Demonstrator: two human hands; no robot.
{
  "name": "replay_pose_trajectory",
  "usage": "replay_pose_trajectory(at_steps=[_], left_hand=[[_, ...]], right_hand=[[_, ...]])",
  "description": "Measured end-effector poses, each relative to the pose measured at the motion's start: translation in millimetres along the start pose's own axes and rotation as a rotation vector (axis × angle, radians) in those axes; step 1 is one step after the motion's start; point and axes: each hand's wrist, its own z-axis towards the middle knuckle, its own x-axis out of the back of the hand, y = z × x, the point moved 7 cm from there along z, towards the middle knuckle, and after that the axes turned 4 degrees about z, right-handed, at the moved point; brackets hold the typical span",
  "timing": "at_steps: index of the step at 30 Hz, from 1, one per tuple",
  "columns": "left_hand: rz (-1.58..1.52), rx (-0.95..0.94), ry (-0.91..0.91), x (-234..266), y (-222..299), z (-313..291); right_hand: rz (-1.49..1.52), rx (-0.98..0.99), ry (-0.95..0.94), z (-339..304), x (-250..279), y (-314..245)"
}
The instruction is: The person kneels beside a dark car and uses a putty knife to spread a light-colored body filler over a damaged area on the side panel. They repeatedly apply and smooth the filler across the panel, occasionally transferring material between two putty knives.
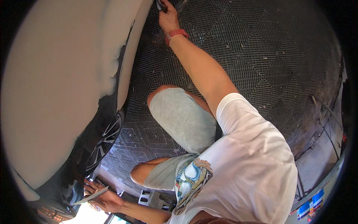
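Beside the pale car body (56, 82) I crouch with both arms reaching toward it. My right hand (169, 18), below a red wristband, is closed at the top edge of the view. It grips a small dark tool (161, 6) with a light glint along it. That tool is cut off by the frame, so its kind cannot be made out. At the lower left, my left hand (106, 199) is closed on a thin, flat, pale board (90, 196), seen nearly edge-on. The hand is close to the wheel, and part of the fingers is behind the board.
A spoked wheel (106, 140) sits under dark trim along the car's edge. Black grid floor tiles (261, 48) spread under me, scattered with small debris. Near my left forearm is a grey-white blocky object (151, 198). Thin rods or cables (328, 110) lie at the right.
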Motion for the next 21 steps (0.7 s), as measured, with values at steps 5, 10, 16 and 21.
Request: replay_pose_trajectory(at_steps=[5, 10, 16, 21], left_hand=[[-0.103, 0.024, -0.022, -2, -3, 4], [0.017, -0.031, 0.029, -7, 0, 1], [-0.052, -0.003, -0.014, 4, -1, 2], [-0.004, 0.045, -0.120, 7, 2, 2]], right_hand=[[-0.032, 0.020, -0.151, -11, 4, 4], [0.079, 0.040, -0.092, 21, 11, 10], [-0.044, -0.018, -0.093, 7, -6, -21], [-0.055, 0.193, -0.075, -46, -11, -8]])
